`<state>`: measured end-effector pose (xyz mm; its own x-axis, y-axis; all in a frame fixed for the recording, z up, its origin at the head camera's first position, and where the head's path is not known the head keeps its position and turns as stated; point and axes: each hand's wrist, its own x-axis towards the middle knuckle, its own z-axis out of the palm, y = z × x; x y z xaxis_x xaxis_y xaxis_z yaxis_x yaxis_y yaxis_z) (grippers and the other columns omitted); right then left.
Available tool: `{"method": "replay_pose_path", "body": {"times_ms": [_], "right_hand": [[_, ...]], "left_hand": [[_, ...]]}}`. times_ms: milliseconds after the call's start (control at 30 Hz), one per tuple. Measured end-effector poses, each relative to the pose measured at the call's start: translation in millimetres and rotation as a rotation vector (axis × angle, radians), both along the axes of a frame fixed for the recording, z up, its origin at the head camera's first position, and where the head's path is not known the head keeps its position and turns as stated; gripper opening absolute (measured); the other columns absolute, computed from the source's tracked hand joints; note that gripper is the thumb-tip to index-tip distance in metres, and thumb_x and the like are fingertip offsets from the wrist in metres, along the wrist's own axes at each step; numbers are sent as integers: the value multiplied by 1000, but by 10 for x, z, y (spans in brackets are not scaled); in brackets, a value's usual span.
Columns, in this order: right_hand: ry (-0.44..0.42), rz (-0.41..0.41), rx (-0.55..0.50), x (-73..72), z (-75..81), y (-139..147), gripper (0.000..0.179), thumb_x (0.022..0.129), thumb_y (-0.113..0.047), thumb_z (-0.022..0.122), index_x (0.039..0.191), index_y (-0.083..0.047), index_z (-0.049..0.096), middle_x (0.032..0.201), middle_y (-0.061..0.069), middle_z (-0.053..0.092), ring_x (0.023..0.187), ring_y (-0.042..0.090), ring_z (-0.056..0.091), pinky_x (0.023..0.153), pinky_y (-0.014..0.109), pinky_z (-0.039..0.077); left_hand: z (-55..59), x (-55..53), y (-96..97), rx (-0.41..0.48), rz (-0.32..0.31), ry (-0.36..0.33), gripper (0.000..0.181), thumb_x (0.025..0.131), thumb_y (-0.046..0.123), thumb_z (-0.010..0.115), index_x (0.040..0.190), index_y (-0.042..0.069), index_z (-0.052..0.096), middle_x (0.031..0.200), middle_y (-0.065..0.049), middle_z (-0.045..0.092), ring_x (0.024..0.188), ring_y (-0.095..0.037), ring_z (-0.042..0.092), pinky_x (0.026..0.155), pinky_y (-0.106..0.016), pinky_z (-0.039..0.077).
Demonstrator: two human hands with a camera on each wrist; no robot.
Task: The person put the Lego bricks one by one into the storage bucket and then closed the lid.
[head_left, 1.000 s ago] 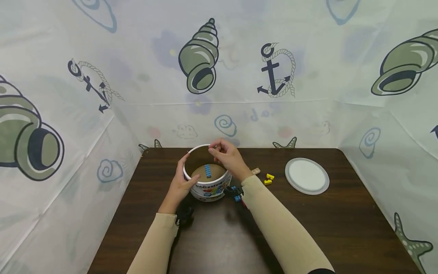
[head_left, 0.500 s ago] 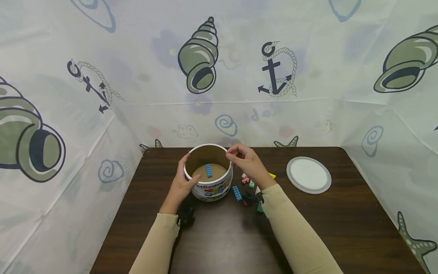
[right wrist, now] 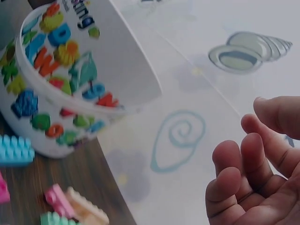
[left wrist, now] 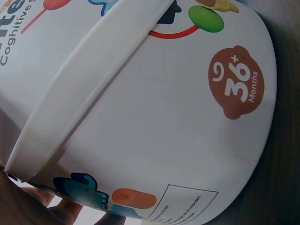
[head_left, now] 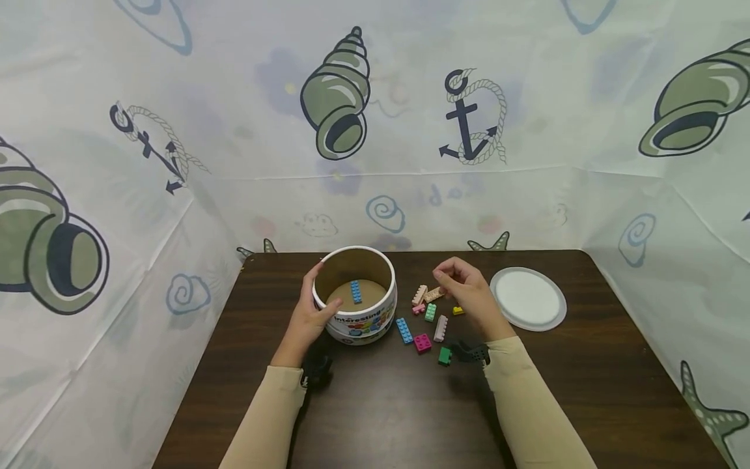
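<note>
A white round bucket (head_left: 366, 324) with colourful print stands on the table, its mouth tipped toward the head camera. My left hand (head_left: 309, 314) grips its left side, thumb over the rim and fingers around the outside. Inside, a blue brick (head_left: 355, 292) lies on the brown bottom. To the right of the bucket, my right hand (head_left: 473, 296) hovers over loose toy bricks, near a yellow brick (head_left: 458, 311). In the right wrist view its fingers (right wrist: 227, 183) are loosely bent, with nothing between them and the thumb.
Between bucket and right hand lie a blue brick (head_left: 404, 330), a magenta brick (head_left: 422, 343), a green brick (head_left: 444, 355), a pale brick (head_left: 441, 328) and several others. A round white lid (head_left: 528, 298) lies at the right on the dark table (head_left: 375, 417). Patterned cloth surrounds the table.
My right hand has moved from over the bucket's mouth out to the right, above the bricks, uncovering several of them. The left hand and bucket have stayed in place.
</note>
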<state>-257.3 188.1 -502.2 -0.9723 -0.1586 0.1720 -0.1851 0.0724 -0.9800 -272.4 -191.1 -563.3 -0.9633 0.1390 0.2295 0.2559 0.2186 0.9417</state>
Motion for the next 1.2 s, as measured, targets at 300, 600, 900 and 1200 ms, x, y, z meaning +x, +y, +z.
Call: {"method": "replay_pose_path", "body": {"times_ms": [300,600,900,1200], "right_hand": [[-66,-82,25,10,-303,313,41,108,-36,70,125,1,66,98,7,64,87,31,64,74,29,56],[-196,-174,115,95,-560,429,40,107,-36,71,125,-1,67,99,11,63,90,31,66,78,31,58],[-268,-232,138,133,-803,497,36,108,-29,70,131,-1,65,93,13,66,82,25,68,71,32,57],[-283,-250,71,185,-1059,514,38,107,-24,71,138,-2,65,95,17,65,76,20,69,66,31,60]], "left_hand": [[-13,-3,-34,16,-37,16,96,97,12,75,174,32,20,174,-22,29,151,-55,40,117,-74,38],[-50,-13,-59,18,-28,4,96,96,13,76,172,35,22,174,-19,30,150,-56,40,118,-75,35],[-30,-3,-57,27,-34,9,95,97,16,77,172,36,22,175,-22,28,152,-56,36,120,-75,34],[-51,-19,-42,4,-13,27,97,96,13,75,173,33,20,175,-23,27,152,-55,37,119,-75,33]]}}
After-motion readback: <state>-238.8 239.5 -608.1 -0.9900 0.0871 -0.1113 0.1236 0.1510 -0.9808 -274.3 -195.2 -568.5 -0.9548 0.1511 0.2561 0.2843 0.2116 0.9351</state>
